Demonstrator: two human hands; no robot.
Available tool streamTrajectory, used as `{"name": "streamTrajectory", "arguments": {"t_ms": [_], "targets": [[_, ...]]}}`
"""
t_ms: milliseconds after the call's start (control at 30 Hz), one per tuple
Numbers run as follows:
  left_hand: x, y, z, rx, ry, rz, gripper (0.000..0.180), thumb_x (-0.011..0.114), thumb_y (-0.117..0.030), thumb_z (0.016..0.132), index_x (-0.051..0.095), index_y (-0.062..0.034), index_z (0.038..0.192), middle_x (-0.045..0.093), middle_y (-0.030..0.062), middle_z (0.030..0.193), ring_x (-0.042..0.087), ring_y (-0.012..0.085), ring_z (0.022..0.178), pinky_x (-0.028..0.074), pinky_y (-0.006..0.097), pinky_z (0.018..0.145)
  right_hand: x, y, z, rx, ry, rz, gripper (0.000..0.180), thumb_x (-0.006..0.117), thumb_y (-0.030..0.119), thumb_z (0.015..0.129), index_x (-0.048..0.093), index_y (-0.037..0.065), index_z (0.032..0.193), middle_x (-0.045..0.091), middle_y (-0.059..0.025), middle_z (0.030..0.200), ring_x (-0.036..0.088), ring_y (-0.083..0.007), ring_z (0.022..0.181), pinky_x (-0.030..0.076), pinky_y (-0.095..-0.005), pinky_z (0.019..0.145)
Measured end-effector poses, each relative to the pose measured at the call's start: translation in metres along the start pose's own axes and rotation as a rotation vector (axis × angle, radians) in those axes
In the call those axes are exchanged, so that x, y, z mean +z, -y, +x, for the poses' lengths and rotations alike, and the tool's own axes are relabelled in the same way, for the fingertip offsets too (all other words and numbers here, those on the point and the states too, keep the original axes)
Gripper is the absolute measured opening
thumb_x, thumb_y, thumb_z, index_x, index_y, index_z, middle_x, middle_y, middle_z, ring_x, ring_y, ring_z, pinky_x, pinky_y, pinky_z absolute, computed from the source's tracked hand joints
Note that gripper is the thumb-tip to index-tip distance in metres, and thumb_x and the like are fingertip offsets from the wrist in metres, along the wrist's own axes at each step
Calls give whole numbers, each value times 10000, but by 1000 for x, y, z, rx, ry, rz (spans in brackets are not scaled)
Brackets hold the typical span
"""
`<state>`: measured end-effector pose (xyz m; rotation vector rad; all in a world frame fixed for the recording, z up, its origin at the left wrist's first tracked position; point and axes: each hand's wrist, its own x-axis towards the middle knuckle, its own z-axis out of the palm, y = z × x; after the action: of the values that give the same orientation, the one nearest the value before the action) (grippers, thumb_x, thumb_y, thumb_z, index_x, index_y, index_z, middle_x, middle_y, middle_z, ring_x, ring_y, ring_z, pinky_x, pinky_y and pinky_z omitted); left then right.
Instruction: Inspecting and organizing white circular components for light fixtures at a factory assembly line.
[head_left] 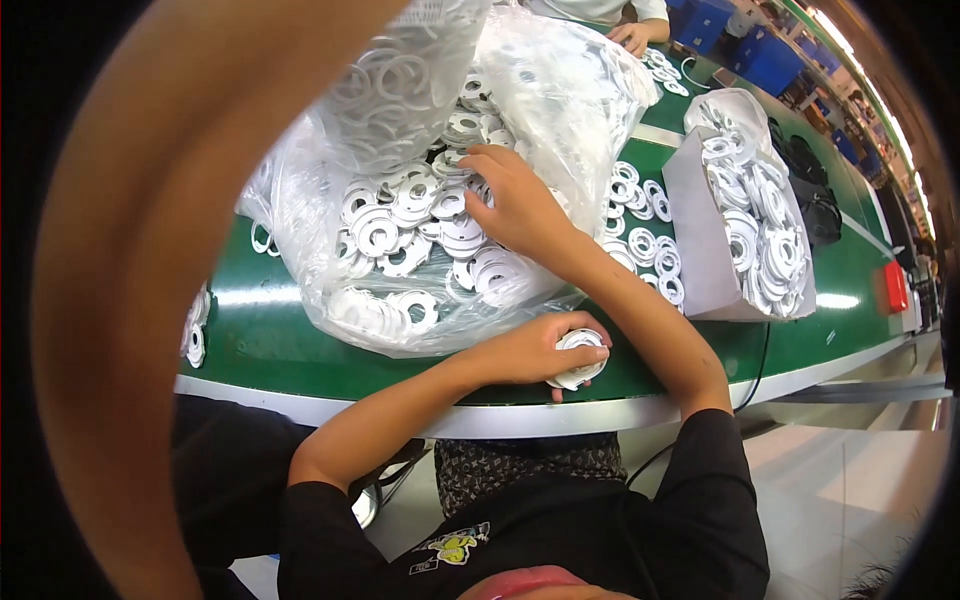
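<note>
A: Left hand (535, 350)?

B: Curled around a small stack of white rings (578, 358), fingers wrapped over the top, stack resting at the near edge of the green table (270, 340). Closed grip, holding.

A: Right hand (515, 205)?

B: Reaching across into the open clear plastic bag (300, 200). Fingers bent down onto the loose white rings (400, 235) heaped inside. Touching them for sure; whether it's pinching one, can't tell, fingertips are buried in the pile.

A: Where are the hands relative to each other?

B: Right is farther from the body, inside the bag mouth. Left is nearer the table edge, just beside the bag's front wall. Apart, not touching.

A: Other stuff?

B: Grey cardboard box (695, 240) to the right, lined with plastic, full of the same white rings. More rings scattered on the table (645, 245) between bag and box. A few rings at the far left table edge (195, 325). Another person's hand (632, 38) at the top, far side of the table. Blue bins (770, 60) behind, upper right. Big blurry orange arc (130, 250) close to the lens on the left, can't identify it.
</note>
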<state>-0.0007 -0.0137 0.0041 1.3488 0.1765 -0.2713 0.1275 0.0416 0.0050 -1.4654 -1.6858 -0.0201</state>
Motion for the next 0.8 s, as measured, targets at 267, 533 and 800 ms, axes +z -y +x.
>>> {"name": "streamTrajectory", "arguments": {"t_ms": [267, 533, 800], "targets": [[0, -5, -2, -22, -9, -82, 353, 571, -301, 921, 518, -48, 1162, 599, 64, 897, 623, 121, 761, 515, 222, 502, 2, -4, 3, 19, 49, 31, 322, 611, 85, 787, 551, 6, 1094, 541, -173, 1174, 491, -330, 1131, 392, -382, 970], [-4, -6, -3, 29, 14, -67, 335, 571, -331, 918, 536, -59, 1110, 609, 61, 887, 622, 111, 723, 486, 221, 463, 5, -7, 12, 53, -96, 44, 382, 604, 79, 772, 530, -5, 1137, 528, -190, 1182, 486, -352, 1128, 381, -389, 980], [-5, -3, -3, 50, 32, -62, 338, 571, -337, 916, 538, -58, 1105, 603, 62, 891, 626, 116, 731, 500, 225, 471, 10, 0, 33, 53, -180, 84, 492, 613, 97, 755, 461, -26, 1206, 504, -222, 1196, 473, -361, 1142, 364, -392, 993]]}}
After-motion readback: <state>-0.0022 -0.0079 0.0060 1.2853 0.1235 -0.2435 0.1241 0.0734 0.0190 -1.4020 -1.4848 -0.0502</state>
